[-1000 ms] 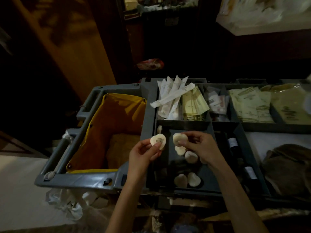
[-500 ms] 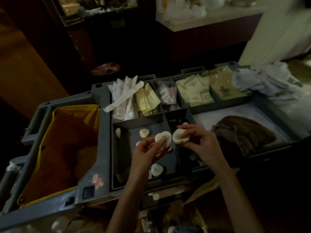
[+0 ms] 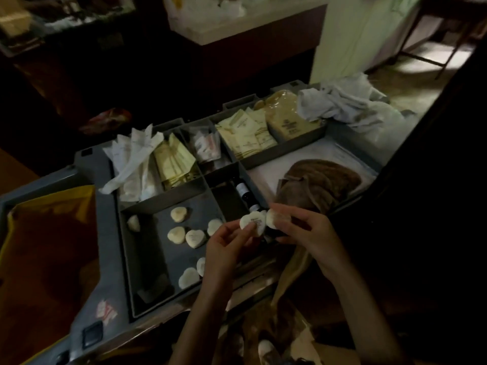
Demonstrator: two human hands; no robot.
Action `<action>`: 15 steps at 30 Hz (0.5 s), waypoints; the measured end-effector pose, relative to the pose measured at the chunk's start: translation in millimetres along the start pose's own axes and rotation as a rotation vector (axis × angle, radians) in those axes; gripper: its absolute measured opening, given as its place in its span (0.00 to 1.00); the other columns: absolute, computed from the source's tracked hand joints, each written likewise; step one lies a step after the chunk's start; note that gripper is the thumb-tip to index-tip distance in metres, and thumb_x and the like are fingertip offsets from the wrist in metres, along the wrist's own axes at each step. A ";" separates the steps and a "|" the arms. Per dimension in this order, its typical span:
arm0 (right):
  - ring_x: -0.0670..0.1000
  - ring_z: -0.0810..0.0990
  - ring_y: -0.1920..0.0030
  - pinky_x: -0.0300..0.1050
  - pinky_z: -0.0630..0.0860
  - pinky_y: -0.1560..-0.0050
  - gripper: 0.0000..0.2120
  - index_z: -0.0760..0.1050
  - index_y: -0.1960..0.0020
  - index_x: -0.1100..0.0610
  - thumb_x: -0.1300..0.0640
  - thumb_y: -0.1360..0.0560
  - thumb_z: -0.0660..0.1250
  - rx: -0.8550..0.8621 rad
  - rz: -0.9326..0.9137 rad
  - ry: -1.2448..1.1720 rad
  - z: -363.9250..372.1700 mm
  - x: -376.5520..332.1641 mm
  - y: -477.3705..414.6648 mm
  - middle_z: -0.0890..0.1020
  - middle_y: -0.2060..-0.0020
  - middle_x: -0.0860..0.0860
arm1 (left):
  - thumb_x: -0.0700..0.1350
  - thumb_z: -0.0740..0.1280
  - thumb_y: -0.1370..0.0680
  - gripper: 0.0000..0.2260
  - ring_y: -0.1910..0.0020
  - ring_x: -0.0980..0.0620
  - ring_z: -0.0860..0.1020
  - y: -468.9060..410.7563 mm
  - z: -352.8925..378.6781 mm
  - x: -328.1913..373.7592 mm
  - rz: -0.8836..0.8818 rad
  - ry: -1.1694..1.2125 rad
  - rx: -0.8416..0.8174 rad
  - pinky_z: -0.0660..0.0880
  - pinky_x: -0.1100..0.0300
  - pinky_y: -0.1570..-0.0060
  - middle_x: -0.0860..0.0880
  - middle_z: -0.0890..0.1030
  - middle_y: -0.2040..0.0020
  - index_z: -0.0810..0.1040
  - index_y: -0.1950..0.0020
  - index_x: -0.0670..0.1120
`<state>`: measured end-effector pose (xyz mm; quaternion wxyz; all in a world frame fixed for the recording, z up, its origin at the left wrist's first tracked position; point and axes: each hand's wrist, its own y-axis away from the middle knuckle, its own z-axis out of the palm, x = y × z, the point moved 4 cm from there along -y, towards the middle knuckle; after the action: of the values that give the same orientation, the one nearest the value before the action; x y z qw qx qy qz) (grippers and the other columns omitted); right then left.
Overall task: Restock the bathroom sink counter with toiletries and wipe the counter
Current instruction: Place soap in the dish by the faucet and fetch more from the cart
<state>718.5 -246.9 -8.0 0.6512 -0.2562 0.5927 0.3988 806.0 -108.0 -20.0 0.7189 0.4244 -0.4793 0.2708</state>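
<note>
Pinching labelled soap (image 3: 253, 223) in left hand (image 3: 224, 250), second soap (image 3: 274, 219) in right hand (image 3: 309, 233)

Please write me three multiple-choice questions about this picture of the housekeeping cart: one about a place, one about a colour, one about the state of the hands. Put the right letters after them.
1. Where do the small dark bottles with white labels lie?
A) in the narrow compartment between the heart-shaped white soaps and the brown towel
B) on the floor
C) among the paper sachets

2. What colour is the bag liner at the left end of the grey plastic cart?
A) blue
B) yellow
C) white

3. What are the left hand and right hand doing?
A) both are empty
B) both grip the towel
C) each pinches one of those soaps

Answers:
1 A: the bottles sit in the slim slot beside the towel's compartment.
2 B: its lit upper edge shows yellow.
3 C: the fingers of both hands pinch soaps above the cart.
</note>
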 end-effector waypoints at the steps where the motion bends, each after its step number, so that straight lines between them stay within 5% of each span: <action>1: 0.45 0.84 0.53 0.36 0.79 0.61 0.14 0.80 0.43 0.56 0.63 0.28 0.70 0.044 0.009 -0.024 -2.3 -0.4 3.7 0.84 0.50 0.49 | 0.45 0.70 0.25 0.09 0.54 0.50 0.84 -1.3 2.6 -0.3 0.003 -0.027 -0.016 0.78 0.64 0.60 0.45 0.85 0.54 0.80 0.46 0.43; 9: 0.42 0.80 0.43 0.33 0.76 0.51 0.22 0.77 0.37 0.52 0.67 0.29 0.71 0.288 -0.038 0.076 -11.4 -1.3 44.2 0.82 0.44 0.45 | 0.42 0.69 0.25 0.06 0.59 0.53 0.84 0.8 22.6 5.9 -0.010 -0.105 -0.321 0.78 0.66 0.63 0.48 0.85 0.57 0.79 0.49 0.43; 15: 0.46 0.80 0.43 0.40 0.78 0.44 0.19 0.78 0.39 0.53 0.66 0.27 0.69 0.489 -0.089 0.106 -1.1 4.5 101.1 0.82 0.44 0.46 | 0.39 0.69 0.25 0.08 0.60 0.49 0.83 12.5 22.5 -5.1 -0.096 -0.083 -0.536 0.80 0.62 0.61 0.41 0.85 0.55 0.79 0.48 0.40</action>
<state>634.5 -191.1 1.5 0.6787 -0.1373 0.6930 0.2006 783.6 -121.3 -16.2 0.7973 0.2521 -0.5422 0.0823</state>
